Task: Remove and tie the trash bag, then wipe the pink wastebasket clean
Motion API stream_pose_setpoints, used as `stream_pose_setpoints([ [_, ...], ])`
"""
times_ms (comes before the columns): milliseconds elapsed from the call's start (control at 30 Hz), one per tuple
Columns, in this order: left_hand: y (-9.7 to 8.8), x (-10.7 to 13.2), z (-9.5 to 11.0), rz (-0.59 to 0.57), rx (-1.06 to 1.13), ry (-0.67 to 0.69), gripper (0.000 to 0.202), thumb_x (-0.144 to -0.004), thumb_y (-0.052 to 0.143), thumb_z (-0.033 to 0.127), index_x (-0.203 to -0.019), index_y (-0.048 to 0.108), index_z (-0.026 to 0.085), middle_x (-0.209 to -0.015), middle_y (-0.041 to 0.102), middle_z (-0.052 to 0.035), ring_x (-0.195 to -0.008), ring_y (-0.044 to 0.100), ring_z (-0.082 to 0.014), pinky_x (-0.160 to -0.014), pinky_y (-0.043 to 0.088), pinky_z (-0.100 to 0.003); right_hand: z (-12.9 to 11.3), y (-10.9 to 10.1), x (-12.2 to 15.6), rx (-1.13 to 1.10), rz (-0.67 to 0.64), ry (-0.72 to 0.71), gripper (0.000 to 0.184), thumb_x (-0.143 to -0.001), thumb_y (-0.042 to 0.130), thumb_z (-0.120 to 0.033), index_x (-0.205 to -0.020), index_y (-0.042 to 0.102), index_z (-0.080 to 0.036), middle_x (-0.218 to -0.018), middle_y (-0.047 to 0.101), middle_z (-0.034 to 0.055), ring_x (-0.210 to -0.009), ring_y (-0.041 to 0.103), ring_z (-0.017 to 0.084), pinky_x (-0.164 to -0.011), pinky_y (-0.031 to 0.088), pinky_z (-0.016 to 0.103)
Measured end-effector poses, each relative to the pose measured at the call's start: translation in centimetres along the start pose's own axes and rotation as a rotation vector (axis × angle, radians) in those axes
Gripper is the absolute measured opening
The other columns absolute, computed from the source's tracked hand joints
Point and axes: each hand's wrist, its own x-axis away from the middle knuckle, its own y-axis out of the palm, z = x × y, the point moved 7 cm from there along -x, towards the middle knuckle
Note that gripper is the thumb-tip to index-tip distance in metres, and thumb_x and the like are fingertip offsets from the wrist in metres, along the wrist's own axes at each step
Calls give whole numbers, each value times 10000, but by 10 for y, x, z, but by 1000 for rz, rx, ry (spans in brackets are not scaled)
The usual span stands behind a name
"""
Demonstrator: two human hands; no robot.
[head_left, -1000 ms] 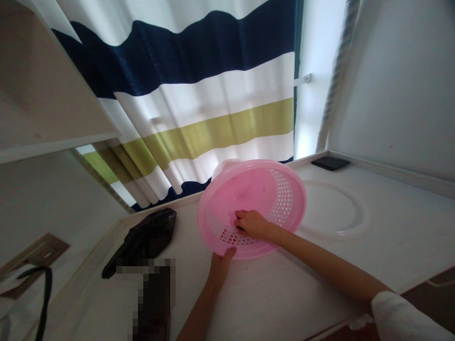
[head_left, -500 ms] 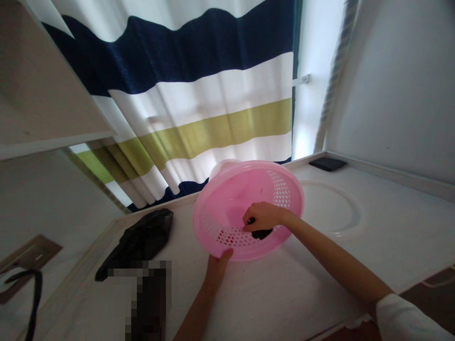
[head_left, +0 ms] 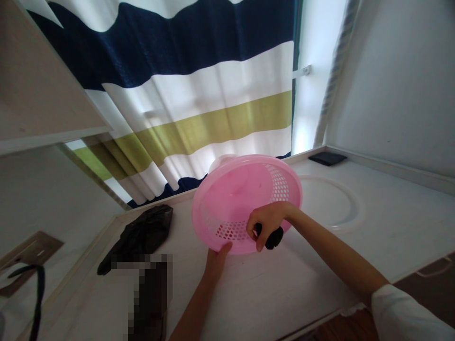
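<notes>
A pink plastic basin-like basket (head_left: 231,189), with bands of holes in its wall, is tilted so that its inside faces me. My left hand (head_left: 216,260) is closed on its near lower rim, thumb over the edge. In front of the basket's lower right rim, my right hand (head_left: 266,222) is closed around a small black bunched thing (head_left: 274,238). Part of it shows through the curled fingers and part bulges out under the palm; its exact kind is not clear.
On the white tabletop (head_left: 398,218), a black plastic bag (head_left: 149,232) lies left of the basket. A white round lid or tray (head_left: 351,201) lies to the right, with a flat black item (head_left: 327,158) in the far corner. A striped curtain (head_left: 213,90) hangs behind.
My right hand has drawn back from inside the basket toward me, over its near rim, bringing the black thing along. My left hand keeps its grip on the rim.
</notes>
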Motion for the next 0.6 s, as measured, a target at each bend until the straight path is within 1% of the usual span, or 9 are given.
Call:
stream_pose_setpoints([
  [67,0,0,0,15,3,-3,490,-572,632,214,-1047,540,132,-1081,583,-93,-1071,481,-245,-970,306,-403,2,0,-2,31,11,-16,242,-655,595,-336,-742,624,-111,-640,574,-11,-600,503,75,-568,373,168],
  [133,0,0,0,25,0,-6,486,-570,630,206,-1044,545,140,-1086,580,-88,-1077,476,-242,-971,307,-395,3,2,-4,33,-6,-36,223,-703,539,-307,-751,623,-106,-670,589,5,-618,515,79,-578,377,171],
  [200,0,0,0,16,-8,-7,479,-574,626,202,-1043,547,147,-1095,576,-82,-1086,469,-239,-976,302,-391,5,2,-5,30,-8,-21,232,-729,496,-296,-749,620,-101,-685,596,18,-619,522,84,-570,380,176],
  [300,0,0,-1,10,-16,-19,478,-577,629,201,-1044,545,145,-1106,570,-80,-1095,461,-238,-982,294,-393,8,1,-6,57,10,27,231,-729,478,-288,-715,610,-99,-640,577,11,-571,507,82,-533,369,181],
  [433,0,1,0,16,-10,-17,474,-584,628,207,-1046,543,147,-1109,568,-81,-1087,468,-233,-974,307,-386,13,2,-8,82,-2,64,226,-699,511,-319,-672,586,-107,-582,531,-12,-531,467,74,-504,343,183],
  [500,1,1,2,10,-6,-9,478,-587,625,215,-1052,539,146,-1105,570,-81,-1081,473,-233,-969,313,-387,16,4,-9,66,-21,79,240,-674,543,-354,-675,570,-115,-586,517,-21,-534,454,73,-503,337,184],
  [533,2,2,3,3,-4,-6,478,-586,625,219,-1050,540,143,-1100,573,-82,-1077,477,-235,-967,316,-389,17,4,-9,65,-16,83,258,-643,576,-373,-700,561,-121,-608,516,-25,-545,451,73,-508,337,184],
  [600,3,2,6,-15,-5,-2,465,-586,624,225,-1036,548,135,-1083,583,-86,-1063,487,-239,-961,322,-396,18,2,-8,80,24,95,366,-552,654,-404,-774,540,-137,-670,517,-32,-576,450,76,-523,341,185],
])
